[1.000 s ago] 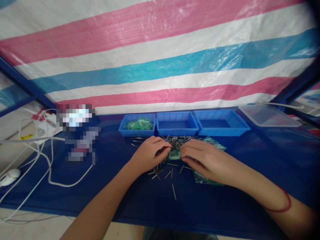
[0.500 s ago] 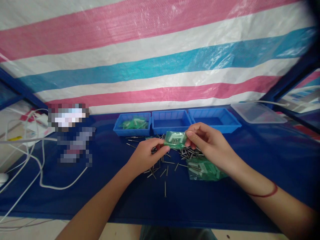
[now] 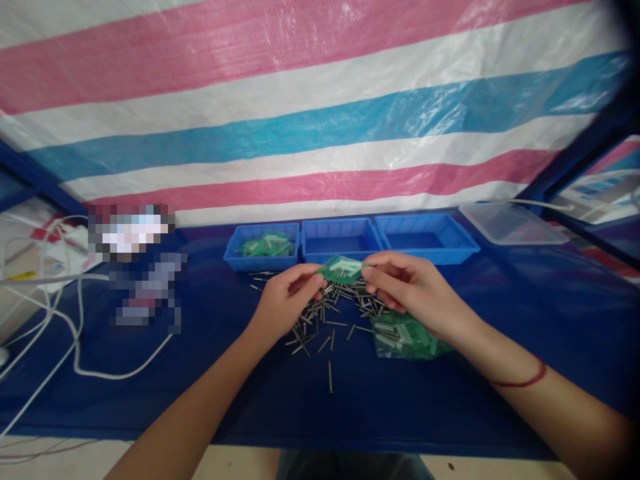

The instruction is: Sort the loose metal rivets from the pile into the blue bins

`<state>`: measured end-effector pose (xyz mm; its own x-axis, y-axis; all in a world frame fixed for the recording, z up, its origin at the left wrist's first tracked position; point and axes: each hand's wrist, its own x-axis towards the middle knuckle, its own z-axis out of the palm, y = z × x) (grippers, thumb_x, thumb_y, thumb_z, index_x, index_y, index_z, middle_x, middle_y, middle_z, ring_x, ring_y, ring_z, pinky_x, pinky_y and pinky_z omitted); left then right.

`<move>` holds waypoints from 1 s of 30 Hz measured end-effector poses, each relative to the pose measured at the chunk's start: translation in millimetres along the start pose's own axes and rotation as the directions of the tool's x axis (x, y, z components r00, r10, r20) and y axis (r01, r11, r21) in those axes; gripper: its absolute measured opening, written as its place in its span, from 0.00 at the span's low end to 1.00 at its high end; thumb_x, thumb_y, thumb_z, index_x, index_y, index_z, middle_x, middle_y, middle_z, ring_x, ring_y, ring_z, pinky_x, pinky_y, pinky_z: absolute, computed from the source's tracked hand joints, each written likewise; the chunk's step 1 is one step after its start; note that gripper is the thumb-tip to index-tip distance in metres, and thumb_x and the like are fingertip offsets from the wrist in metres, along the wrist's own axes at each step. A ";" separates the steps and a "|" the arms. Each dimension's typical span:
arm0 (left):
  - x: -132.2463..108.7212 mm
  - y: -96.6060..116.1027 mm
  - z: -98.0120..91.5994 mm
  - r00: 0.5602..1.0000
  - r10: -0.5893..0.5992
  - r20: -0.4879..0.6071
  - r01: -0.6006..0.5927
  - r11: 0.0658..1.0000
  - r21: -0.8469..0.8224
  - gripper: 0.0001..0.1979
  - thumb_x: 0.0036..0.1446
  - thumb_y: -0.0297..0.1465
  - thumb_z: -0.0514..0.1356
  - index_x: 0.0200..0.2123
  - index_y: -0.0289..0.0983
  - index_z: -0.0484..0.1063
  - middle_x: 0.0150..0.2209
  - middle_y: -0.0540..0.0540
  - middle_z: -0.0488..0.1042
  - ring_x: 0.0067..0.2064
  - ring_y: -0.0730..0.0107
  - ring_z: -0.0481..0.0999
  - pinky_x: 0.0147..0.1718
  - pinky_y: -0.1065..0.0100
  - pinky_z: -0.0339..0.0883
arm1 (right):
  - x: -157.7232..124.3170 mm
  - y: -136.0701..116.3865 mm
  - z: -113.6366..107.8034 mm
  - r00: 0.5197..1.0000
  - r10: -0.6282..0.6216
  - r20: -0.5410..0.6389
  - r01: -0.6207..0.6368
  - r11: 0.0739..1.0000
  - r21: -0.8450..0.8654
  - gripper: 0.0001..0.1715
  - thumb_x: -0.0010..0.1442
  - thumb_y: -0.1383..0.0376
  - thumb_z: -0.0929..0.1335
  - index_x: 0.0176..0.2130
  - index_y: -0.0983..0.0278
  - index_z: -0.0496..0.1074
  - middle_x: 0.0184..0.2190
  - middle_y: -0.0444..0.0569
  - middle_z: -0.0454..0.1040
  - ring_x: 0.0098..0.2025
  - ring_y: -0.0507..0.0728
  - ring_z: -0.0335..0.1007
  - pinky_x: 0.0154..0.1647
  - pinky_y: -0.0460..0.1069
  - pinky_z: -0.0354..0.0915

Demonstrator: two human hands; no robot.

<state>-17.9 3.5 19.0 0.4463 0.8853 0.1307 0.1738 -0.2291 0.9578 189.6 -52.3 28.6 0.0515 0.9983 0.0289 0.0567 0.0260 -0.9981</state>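
Note:
A small green plastic bag [image 3: 343, 268] with pale pieces inside is stretched between my two hands, above a pile of loose screws [image 3: 323, 312]. My left hand [image 3: 287, 299] pinches its left end between thumb and fingers. On the right end, my right hand [image 3: 413, 287] grips a corner the same way. More filled green bags [image 3: 405, 335] lie on the table below my right hand, partly hidden by it. One single screw [image 3: 331, 377] lies apart, nearer the front edge.
Behind the screws stand a left blue bin [image 3: 235, 248] holding green bags, a middle blue bin [image 3: 340, 247] and a right blue bin [image 3: 425, 239]. A clear plastic lid [image 3: 513, 224] lies at the back right. White cables [image 3: 83, 333] and blurred-out items are on the left.
Both hands have moved slightly up and apart from the screws, and the held bag has tilted and folded flatter. The view has shifted a little.

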 end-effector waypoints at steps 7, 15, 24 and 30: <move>0.5 5.2 -0.9 0.997 0.027 -0.067 -0.029 0.999 -0.033 0.12 0.57 0.36 0.60 0.37 0.34 0.77 0.31 0.47 0.80 0.33 0.68 0.79 0.36 0.69 0.73 | -0.7 -3.5 2.3 0.999 0.035 0.029 -0.037 0.999 0.040 0.20 0.53 0.54 0.71 0.41 0.65 0.73 0.24 0.46 0.76 0.23 0.50 0.71 0.22 0.45 0.67; 0.8 -7.1 3.5 0.997 0.009 -0.074 -0.013 0.999 -0.050 0.14 0.53 0.34 0.63 0.44 0.36 0.74 0.38 0.46 0.77 0.29 0.71 0.79 0.31 0.69 0.74 | 0.5 5.0 5.4 1.000 -0.026 -0.013 0.027 0.996 0.087 0.20 0.50 0.58 0.74 0.41 0.63 0.71 0.29 0.47 0.79 0.29 0.53 0.76 0.30 0.48 0.72; 23.8 -4.9 -68.0 0.812 0.187 -0.553 -0.024 0.958 0.287 0.19 0.55 0.39 0.61 0.47 0.34 0.75 0.39 0.43 0.79 0.37 0.65 0.78 0.40 0.66 0.71 | 1.9 3.2 3.3 0.993 -0.103 -0.062 0.104 0.994 0.014 0.23 0.54 0.55 0.71 0.46 0.62 0.65 0.35 0.48 0.75 0.28 0.51 0.72 0.25 0.47 0.68; 19.0 1.3 -85.0 0.845 0.197 -0.497 0.356 0.487 0.798 0.22 0.58 0.40 0.58 0.53 0.36 0.71 0.48 0.36 0.73 0.51 0.48 0.71 0.49 0.49 0.64 | -6.9 3.8 6.8 0.985 -0.162 0.055 0.171 0.936 -0.306 0.14 0.60 0.55 0.66 0.42 0.62 0.69 0.32 0.48 0.74 0.29 0.53 0.70 0.27 0.49 0.68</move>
<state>-83.8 54.4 44.5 -0.0254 0.9041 0.4265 0.9437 -0.1191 0.3086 182.6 -58.7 24.2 -0.0133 0.9822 0.1873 0.3672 0.1790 -0.9127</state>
